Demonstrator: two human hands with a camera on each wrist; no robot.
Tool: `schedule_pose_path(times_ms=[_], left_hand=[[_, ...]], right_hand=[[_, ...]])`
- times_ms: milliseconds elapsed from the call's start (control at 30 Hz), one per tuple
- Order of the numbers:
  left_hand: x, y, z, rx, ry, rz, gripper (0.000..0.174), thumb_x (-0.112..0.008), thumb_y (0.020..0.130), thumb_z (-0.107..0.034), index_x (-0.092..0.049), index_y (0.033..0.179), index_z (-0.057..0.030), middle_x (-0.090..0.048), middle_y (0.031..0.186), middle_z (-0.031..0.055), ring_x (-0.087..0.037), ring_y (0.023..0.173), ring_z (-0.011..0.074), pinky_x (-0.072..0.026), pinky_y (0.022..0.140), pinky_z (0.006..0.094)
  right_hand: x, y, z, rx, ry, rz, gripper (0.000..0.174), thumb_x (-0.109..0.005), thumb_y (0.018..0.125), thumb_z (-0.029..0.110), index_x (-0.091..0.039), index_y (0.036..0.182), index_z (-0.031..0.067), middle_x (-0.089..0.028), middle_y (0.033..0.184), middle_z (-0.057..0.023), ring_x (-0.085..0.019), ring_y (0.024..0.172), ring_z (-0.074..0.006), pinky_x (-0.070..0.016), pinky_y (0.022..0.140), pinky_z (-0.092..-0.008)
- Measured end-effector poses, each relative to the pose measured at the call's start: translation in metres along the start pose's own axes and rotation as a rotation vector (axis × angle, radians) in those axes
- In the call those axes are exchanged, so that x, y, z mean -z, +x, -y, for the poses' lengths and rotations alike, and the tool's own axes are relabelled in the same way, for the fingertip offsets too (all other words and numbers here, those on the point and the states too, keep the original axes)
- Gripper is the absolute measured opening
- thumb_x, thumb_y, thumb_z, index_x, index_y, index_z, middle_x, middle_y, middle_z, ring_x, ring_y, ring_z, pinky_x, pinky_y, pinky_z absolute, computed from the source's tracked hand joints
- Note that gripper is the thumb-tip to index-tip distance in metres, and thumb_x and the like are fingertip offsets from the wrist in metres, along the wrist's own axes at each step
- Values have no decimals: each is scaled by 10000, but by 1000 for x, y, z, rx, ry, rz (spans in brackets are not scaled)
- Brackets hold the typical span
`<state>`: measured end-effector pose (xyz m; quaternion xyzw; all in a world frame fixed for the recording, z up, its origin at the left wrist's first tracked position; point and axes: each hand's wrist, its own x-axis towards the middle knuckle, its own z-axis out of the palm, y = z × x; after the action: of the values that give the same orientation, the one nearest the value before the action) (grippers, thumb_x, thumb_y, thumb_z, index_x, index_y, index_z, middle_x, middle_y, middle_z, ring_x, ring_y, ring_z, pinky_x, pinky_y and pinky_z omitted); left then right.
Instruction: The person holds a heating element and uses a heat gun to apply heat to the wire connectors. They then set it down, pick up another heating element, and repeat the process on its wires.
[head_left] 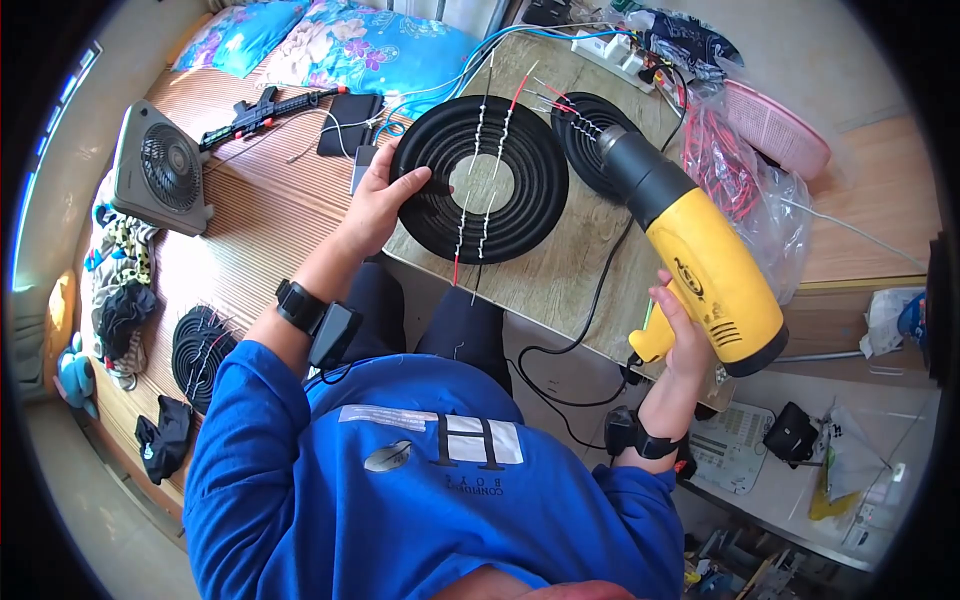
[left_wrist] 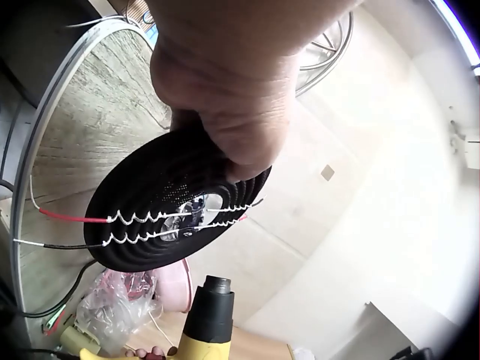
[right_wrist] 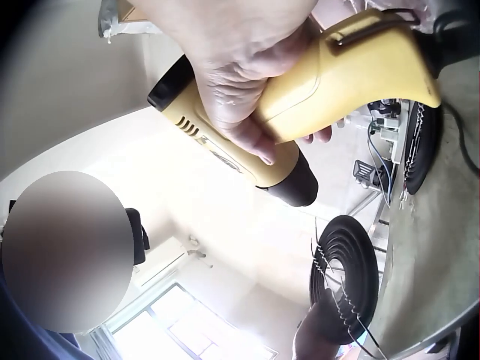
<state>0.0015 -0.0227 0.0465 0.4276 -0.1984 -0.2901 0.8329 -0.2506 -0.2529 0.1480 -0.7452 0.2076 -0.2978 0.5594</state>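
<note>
While left hand (head_left: 378, 205) pinches black disc (head_left: 530, 190) rim at table (head_left: 560, 275) edge | right hand (head_left: 680, 335) grips heat gun (head_left: 705, 270)

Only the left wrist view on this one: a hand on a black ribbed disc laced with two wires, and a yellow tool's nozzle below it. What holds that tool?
Observer: In the head view, the right hand grips the yellow heat gun by its handle.
Operator: Where does the nozzle point?
Observer: Toward a second disc lying on the table, right beside the ribbed disc that the left hand holds.
Operator: Any more of them?
Observer: A third disc lies on the slatted wooden surface at the person's left.
</note>
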Motion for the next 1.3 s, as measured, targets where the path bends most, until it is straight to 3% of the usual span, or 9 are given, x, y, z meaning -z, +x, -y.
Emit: schedule_pose_path(times_ms=[233, 400, 533, 667, 967, 1067, 1200, 1300], left_hand=[[-9, -4, -4, -43, 51, 39, 404, -473, 827, -45, -300, 1192, -62, -517, 1009, 102, -570, 844, 207, -474, 752, 313], [-13, -6, -6, -42, 48, 48, 369, -508, 816, -46, -347, 1148, -40, -521, 1010, 69, -559, 847, 151, -465, 760, 266], [-15, -7, -6, -66, 60, 52, 370, -514, 815, -50, -349, 1146, -39, -515, 1013, 63, -552, 854, 143, -462, 767, 265], [-15, -8, -6, -35, 30, 71, 379, -521, 812, -54, -348, 1149, -37, -509, 1015, 58, -540, 870, 130, -453, 780, 258], [-17, -5, -2, -43, 97, 81, 417, -527, 812, -63, -322, 1173, -32, -505, 1019, 64, -546, 868, 140, -455, 769, 253], [-18, -6, -1, -37, 117, 82, 423, -527, 812, -65, -316, 1177, -30, -505, 1021, 68, -549, 865, 143, -455, 765, 253], [-16, -5, 0, 9, 84, 88, 425, -528, 812, -68, -317, 1180, -28, -506, 1023, 69, -547, 864, 137, -452, 766, 254], [-14, -2, 6, 14, 73, 64, 421, -524, 813, -67, -324, 1181, -28, -508, 1022, 70, -549, 859, 136, -454, 761, 258]], right_hand=[[-17, 3, 26, 85, -72, 109, 417, -606, 681, -59, -473, 1073, -8, -547, 972, -112, -546, 864, -184, -459, 723, -282], [-26, 13, 29, 116, -65, 121, 409, -629, 666, -61, -500, 1048, 7, -562, 961, -82, -542, 858, -154, -433, 739, -252], [-36, 17, 43, 8, -65, 94, 395, -629, 669, -58, -509, 1039, 10, -562, 970, -69, -541, 868, -147, -429, 753, -250], [-34, 21, 41, 34, -56, 123, 406, -667, 653, -41, -504, 1025, -17, -555, 995, -87, -553, 877, -149, -452, 738, -239], [-40, 31, 41, 100, -160, 200, 441, -632, 673, -50, -479, 1083, 5, -542, 1025, -77, -532, 918, -163, -416, 796, -262], [-52, 39, 47, 46, -140, 114, 453, -626, 674, -53, -467, 1094, 2, -539, 1029, -84, -537, 912, -168, -424, 793, -269], [-51, 39, 48, 80, -37, 210, 453, -618, 676, -56, -461, 1098, -4, -534, 1032, -101, -544, 898, -187, -439, 780, -280], [-47, 38, 41, 105, -23, 142, 448, -609, 679, -63, -460, 1097, -4, -537, 1020, -107, -544, 896, -195, -445, 773, -286]])
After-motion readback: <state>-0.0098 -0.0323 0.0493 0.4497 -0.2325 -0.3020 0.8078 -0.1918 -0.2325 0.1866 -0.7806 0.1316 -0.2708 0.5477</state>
